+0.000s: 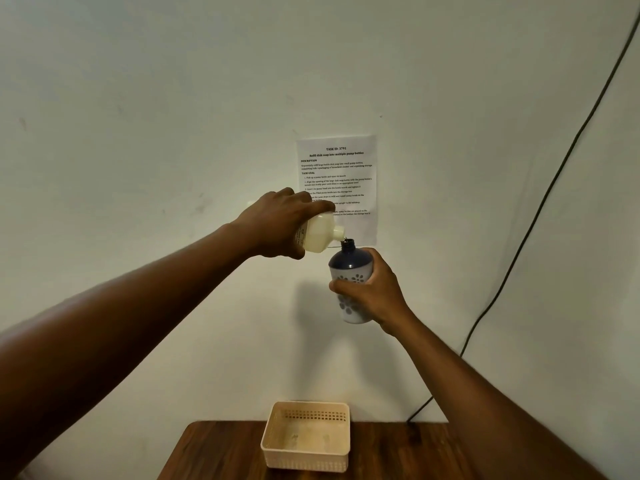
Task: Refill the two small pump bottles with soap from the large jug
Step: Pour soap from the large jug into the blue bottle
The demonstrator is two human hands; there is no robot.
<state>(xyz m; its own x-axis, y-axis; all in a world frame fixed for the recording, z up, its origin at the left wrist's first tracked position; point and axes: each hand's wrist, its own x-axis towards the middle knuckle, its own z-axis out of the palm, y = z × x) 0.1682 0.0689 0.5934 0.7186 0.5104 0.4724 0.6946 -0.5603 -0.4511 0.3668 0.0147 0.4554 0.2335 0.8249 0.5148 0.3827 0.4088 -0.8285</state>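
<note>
A person's left hand [277, 225] grips the tipped white jug [320, 233], its spout just at 11 o'clock of the open neck of the flowered pump bottle [349, 282], which the right hand [372, 292], fingers wrapped round it, holds upright in mid-air above the worktop [398, 452]. Pouring well likely means a slow tilt, spout kept over the neck, and stopping short of the brim. An empty basket [306, 460] waits at 6 o'clock.

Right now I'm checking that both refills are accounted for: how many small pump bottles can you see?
1. The small bottle, pump off, is held up by the right hand under the tilted jug. The basket looks empty; a second bottle may be out of frame.
</note>
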